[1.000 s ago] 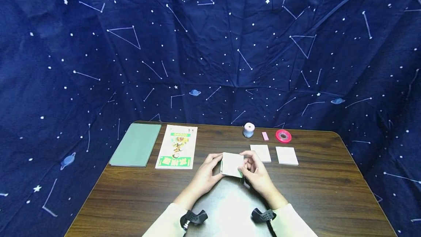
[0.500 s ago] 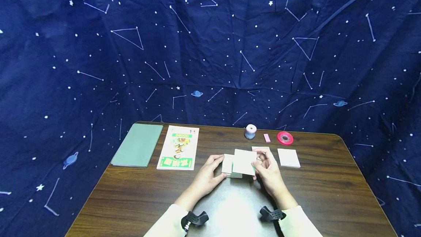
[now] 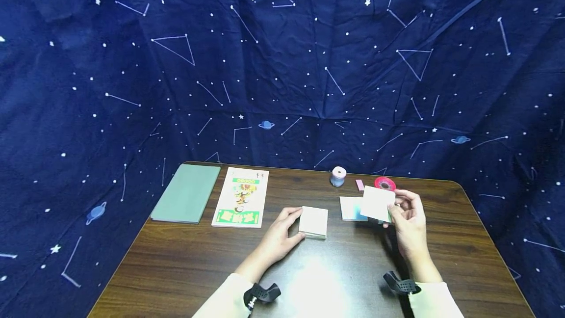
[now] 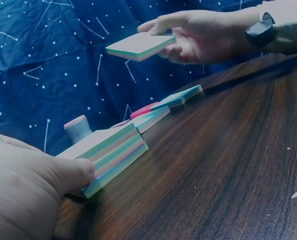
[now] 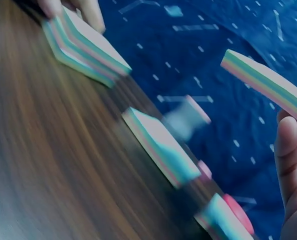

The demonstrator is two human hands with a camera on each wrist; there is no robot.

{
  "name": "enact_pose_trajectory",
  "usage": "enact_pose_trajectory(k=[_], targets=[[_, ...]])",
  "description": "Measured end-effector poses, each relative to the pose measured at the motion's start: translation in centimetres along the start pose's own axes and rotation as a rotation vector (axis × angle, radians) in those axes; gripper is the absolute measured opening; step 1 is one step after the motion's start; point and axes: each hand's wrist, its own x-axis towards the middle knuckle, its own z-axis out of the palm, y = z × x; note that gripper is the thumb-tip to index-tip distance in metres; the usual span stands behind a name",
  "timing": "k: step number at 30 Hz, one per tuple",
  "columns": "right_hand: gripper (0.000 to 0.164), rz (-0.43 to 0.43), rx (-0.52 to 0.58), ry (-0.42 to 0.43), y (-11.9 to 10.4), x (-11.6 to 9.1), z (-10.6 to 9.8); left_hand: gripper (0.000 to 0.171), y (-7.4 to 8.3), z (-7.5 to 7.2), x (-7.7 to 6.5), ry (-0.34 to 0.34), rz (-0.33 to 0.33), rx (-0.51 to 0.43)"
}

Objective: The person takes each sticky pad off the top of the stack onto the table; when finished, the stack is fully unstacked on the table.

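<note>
My right hand (image 3: 410, 220) pinches a square sticky note pad (image 3: 377, 202) between thumb and fingers, raised above the table. Green, yellow and pink layers show along the edge of this pad (image 5: 263, 82) in the right wrist view. At the left side of a short stack of similar pads (image 3: 314, 222), my left hand (image 3: 280, 237) holds the stack between thumb and fingers. One pad (image 3: 350, 210) lies flat to the right of the stack. Another pad (image 4: 181, 96), mostly hidden in the head view behind the raised one, lies farther right.
Along the table's back stand a pale blue and pink spool (image 3: 338, 176), a small pink block (image 3: 359, 185) and a red ring-shaped roll (image 3: 385, 183). On the left lie a green folder (image 3: 186, 193) and a printed booklet (image 3: 241, 198). A starry blue cloth (image 3: 282, 63) hangs behind.
My right hand has lifted a sticky note pad off the stack and carried it right, over the farther pad. My left hand has stayed at the stack.
</note>
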Motion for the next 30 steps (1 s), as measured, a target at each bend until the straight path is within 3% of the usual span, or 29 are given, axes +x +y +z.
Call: enact_pose_trajectory(k=[7, 16, 21, 25, 30], targets=[[0.042, -0.045, 0.046, 0.188, -0.5, 0.7, -4.3, 0.068, 0.2, 0.0, -0.1, -0.009, -0.023, -0.03], [0.045, -0.022, 0.009, 0.401, -0.7, 1.1, -8.8, 0.068, 0.3, 0.0, 0.1, 0.002, 0.001, -0.022], [0.03, -0.044, -0.111, 0.441, -0.4, 1.3, -10.4, 0.068, 0.2, -0.1, 0.0, 0.003, -0.005, -0.038], [0.027, -0.027, -0.195, 0.478, -0.2, 1.4, -11.3, 0.068, 0.2, -0.1, -0.1, -0.001, -0.009, -0.041], [0.026, 0.041, -0.478, 0.519, -0.2, 1.4, -12.0, 0.068, 0.2, 0.0, 0.0, 0.006, -0.005, -0.031]])
